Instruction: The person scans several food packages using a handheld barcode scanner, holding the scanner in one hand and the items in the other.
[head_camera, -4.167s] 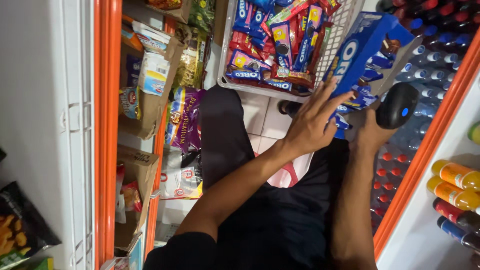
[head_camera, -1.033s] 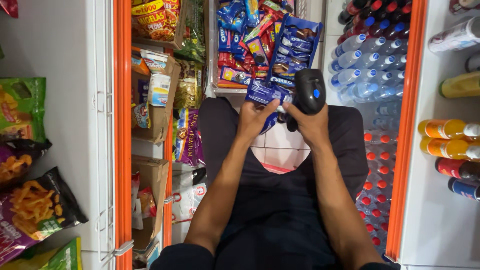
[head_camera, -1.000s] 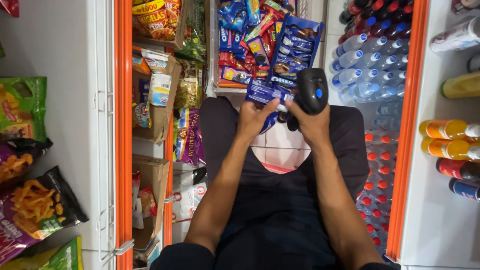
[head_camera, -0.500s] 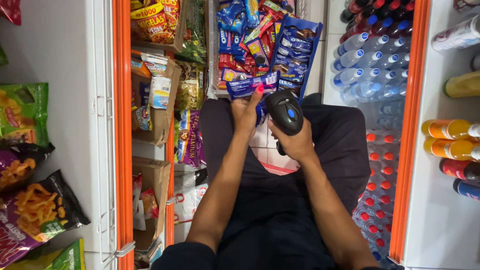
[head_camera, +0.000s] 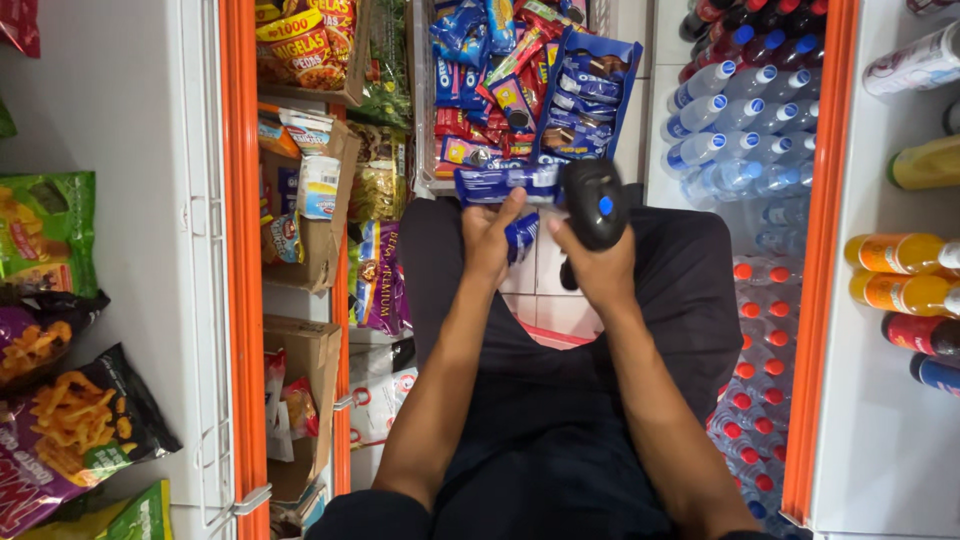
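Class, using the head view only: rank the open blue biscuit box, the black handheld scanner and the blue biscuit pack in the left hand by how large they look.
1. Blue biscuit box, clearly largest.
2. and 3. Blue biscuit pack and black scanner look about alike; the hands hide part of each, so no ranking.

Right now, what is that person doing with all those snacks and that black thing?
A person sits in a narrow shop aisle. Their left hand holds a long blue cookie packet in front of them. Their right hand grips a black handheld scanner with a blue button, right beside the packet's end. Just past their hands is a white wire basket heaped with blue and red snack packs. Clear water bottles with blue caps are stacked on the right.
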